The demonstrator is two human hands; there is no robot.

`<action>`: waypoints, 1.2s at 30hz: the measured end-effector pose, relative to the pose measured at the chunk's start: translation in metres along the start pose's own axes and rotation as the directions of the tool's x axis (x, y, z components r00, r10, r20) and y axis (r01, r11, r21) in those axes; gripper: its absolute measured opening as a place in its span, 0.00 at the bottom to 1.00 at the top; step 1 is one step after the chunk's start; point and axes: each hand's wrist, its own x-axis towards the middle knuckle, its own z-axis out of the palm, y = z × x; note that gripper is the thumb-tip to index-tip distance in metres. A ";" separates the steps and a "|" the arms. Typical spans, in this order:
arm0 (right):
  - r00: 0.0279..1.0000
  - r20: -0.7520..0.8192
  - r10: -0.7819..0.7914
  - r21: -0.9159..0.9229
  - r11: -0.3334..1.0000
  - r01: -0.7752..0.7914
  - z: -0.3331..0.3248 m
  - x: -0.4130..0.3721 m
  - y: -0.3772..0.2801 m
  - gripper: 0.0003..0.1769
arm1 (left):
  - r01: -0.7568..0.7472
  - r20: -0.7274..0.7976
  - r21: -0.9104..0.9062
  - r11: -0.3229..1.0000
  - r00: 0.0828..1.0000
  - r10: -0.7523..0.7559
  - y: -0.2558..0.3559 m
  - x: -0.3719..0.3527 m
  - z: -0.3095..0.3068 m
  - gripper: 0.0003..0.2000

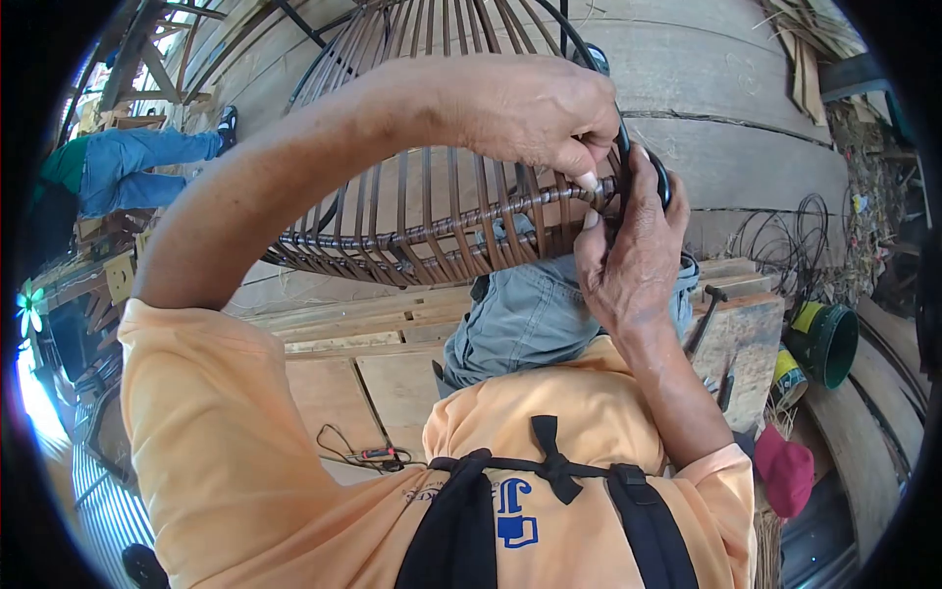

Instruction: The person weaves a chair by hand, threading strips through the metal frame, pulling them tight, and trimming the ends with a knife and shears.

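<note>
A brown woven rattan chair frame [451, 221] with slim spokes and a black rim rod [622, 137] lies across my lap. My left hand [549, 113] reaches over the spokes, its thumb and fingers pinched together at the wrapped end of the woven band [559, 195]. What is between those fingertips is too small to make out. From the right, my right hand [636, 255] grips the black rim, its fingers around the far side. Its thumb lies against the same joint, just below my left thumb.
A hammer [705, 319] lies on the wooden bench [741, 339] at my right. Beyond it stand a dark green bucket [824, 344] and coiled cable [800, 240]. A red-handled tool with a cord [378, 454] lies left of me. Another person in jeans [137, 162] is at far left.
</note>
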 end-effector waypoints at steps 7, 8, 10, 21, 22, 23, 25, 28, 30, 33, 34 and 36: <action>0.998 0.063 0.015 0.036 0.999 -0.017 -0.008 -0.005 0.005 0.33 | -0.013 -0.115 -0.186 0.982 0.993 -0.009 0.003 -0.012 0.012 0.11; 0.997 0.077 0.033 0.085 0.996 -0.039 -0.009 -0.004 0.008 0.33 | -0.025 -0.196 -0.138 0.990 0.981 -0.003 0.004 -0.015 0.017 0.11; 0.994 0.109 0.030 0.122 0.992 -0.043 -0.012 -0.002 0.012 0.34 | -0.041 -0.346 -0.041 0.998 0.938 0.024 0.007 -0.022 0.031 0.11; 0.999 -0.034 -0.043 0.280 0.959 0.051 -0.020 -0.018 0.025 0.29 | 0.585 -0.647 0.128 0.801 0.662 -0.380 0.051 -0.109 0.049 0.17; 0.999 -0.040 0.021 0.300 0.954 -0.008 -0.024 -0.019 0.029 0.28 | 0.646 -0.691 0.032 0.762 0.565 -0.450 0.044 -0.131 0.047 0.17; 0.995 -0.042 0.087 0.320 0.945 -0.069 -0.028 -0.020 0.031 0.28 | 0.695 -0.721 -0.070 0.715 0.460 -0.517 0.035 -0.157 0.046 0.16; 0.981 -0.025 0.193 0.414 0.895 -0.166 -0.031 -0.019 0.034 0.26 | 0.821 -0.799 -0.119 0.558 0.255 -0.545 0.005 -0.216 0.061 0.16; 0.948 0.074 0.311 0.704 0.657 -0.270 -0.023 -0.017 0.039 0.26 | 0.875 -0.848 -0.249 0.415 0.009 -0.529 -0.025 -0.273 0.090 0.20; 0.952 0.117 0.281 0.658 0.696 -0.286 -0.014 -0.017 0.049 0.24 | 0.809 -0.820 -0.418 0.413 -0.141 -0.555 -0.041 -0.288 0.117 0.21; 0.963 0.050 0.264 0.581 0.777 -0.243 -0.004 -0.012 0.067 0.22 | 0.479 -0.590 -0.779 0.405 -0.340 -0.732 -0.053 -0.285 0.141 0.24; 0.962 -0.031 0.271 0.616 0.763 -0.195 0.003 -0.006 0.064 0.21 | 0.348 -0.484 -0.862 0.368 -0.355 -0.800 -0.063 -0.284 0.149 0.24; 0.909 0.099 0.406 0.644 0.670 -0.369 -0.011 0.012 0.048 0.20 | 0.370 -0.576 -0.804 0.465 -0.295 -0.762 -0.112 -0.331 0.173 0.25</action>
